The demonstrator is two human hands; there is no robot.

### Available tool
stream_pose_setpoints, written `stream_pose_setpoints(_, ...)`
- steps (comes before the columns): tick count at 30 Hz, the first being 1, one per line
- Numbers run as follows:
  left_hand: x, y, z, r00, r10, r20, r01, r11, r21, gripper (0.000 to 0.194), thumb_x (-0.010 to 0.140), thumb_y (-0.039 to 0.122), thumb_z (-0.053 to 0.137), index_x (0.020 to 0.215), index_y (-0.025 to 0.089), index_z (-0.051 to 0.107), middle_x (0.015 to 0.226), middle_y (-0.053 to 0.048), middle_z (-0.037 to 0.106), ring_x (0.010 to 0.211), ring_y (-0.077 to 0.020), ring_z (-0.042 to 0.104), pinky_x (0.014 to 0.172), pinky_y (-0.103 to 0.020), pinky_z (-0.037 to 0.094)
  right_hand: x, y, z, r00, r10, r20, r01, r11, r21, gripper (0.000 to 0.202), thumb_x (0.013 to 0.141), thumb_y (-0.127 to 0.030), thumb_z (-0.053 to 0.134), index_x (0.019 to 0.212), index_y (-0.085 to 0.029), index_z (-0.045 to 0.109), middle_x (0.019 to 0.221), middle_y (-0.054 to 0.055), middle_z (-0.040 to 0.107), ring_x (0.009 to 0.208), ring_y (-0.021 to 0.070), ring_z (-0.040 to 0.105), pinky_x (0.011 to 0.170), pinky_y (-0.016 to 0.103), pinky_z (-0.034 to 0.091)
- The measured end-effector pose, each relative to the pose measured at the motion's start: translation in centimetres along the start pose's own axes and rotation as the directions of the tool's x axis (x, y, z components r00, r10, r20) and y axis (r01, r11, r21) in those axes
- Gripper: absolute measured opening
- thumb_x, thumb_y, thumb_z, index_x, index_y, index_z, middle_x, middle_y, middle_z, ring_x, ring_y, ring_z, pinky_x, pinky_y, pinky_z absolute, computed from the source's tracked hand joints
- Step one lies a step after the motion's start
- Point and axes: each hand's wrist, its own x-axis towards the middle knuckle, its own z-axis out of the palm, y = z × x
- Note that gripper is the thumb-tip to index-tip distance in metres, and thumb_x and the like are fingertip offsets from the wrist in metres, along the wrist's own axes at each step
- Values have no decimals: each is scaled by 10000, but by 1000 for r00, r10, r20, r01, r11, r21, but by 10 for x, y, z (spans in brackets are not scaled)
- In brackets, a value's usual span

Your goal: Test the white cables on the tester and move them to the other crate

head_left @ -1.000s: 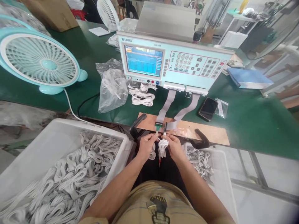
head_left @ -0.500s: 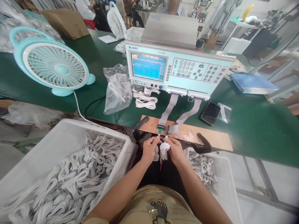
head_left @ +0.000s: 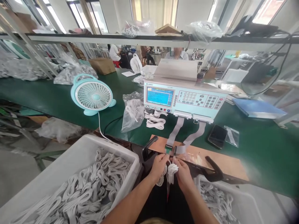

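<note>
Both hands are at the front edge of a copper-coloured board (head_left: 227, 165). My left hand (head_left: 158, 168) pinches one end of a white coiled cable (head_left: 172, 173), right below a small green circuit board (head_left: 167, 151). The cable's other end is between the closed fingers of my right hand (head_left: 183, 171), beside a dark connector. My fingers hide the plugs, so how far they are seated cannot be seen. The coil hangs between the hands. Two grey ribbon cables (head_left: 175, 130) run from the board up to a tester (head_left: 161, 84) with a lit blue screen.
A large white bin (head_left: 87, 140) of coiled cables stands left, a smaller bin (head_left: 247, 199) right. Black clamps (head_left: 149, 147) grip the board. On the green table are a fan (head_left: 95, 97), a plastic bag (head_left: 127, 119), a phone (head_left: 217, 136) and a blue box (head_left: 259, 107). A person sits behind the tester.
My view has tilted upward, bringing the shelf and windows into sight. The tester's screen shows a different display. Both hands stay at the connectors with the cable.
</note>
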Motion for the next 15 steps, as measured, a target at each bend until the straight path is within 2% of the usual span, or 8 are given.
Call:
stream_pose_setpoints(7, -4, 4, 6, 998, 16, -59, -15, 1000, 23, 382, 729, 463, 518, 505, 156, 492, 511, 10, 463, 532, -111, 420, 533, -221, 314, 1, 2, 2, 999, -18, -28, 18, 1000, -2, 268, 583, -379, 755, 693, -149, 673, 639, 27, 653, 590, 143, 568, 602, 254, 410)
stream_pose_setpoints(15, -3, 0, 6, 996, 41, -75, -42, 999, -14, 365, 739, 435, 525, 505, 155, 503, 502, 11, 470, 510, -111, 418, 512, -225, 315, 0, 3, 3, 999, -50, 3, 50, 999, -22, 236, 628, -383, 715, 653, -168, 620, 598, 6, 602, 517, 127, 498, 533, 254, 373)
